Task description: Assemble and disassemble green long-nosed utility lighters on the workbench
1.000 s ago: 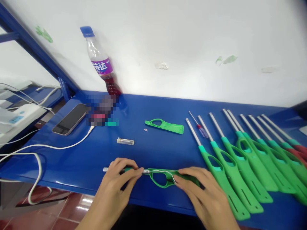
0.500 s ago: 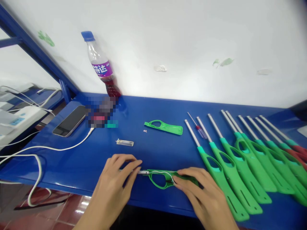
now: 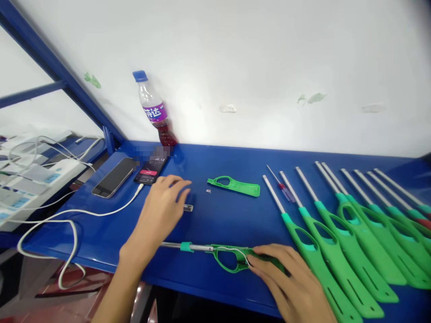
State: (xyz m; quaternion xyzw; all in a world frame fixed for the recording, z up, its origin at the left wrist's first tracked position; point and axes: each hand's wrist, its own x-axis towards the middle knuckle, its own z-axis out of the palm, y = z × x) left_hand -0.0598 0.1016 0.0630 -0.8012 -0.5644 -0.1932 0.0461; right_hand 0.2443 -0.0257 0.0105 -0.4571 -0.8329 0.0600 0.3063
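Observation:
My left hand (image 3: 165,199) is raised over the table, thumb and fingers apart, holding nothing; it partly covers a small clear piece (image 3: 188,207). My right hand (image 3: 286,273) grips the handle end of an open green lighter half (image 3: 230,270) at the table's front. A white wire curves inside that half, and a metal tube (image 3: 200,247) with a teal collar (image 3: 186,246) extends from it to the left. Behind lies a second green shell half (image 3: 240,186), with a tiny part (image 3: 208,191) to its left.
Several green lighters (image 3: 340,260) lie in a row on the right beside a screwdriver (image 3: 284,190). Two phones (image 3: 113,177), a white cable (image 3: 90,213) and a bottle (image 3: 156,112) are on the left. A white wall (image 3: 269,67) stands behind.
My left hand has let go of the metal tube and moved up and back toward the clear piece, its fingers opening. My right hand remains on the green half. The view has shifted slightly.

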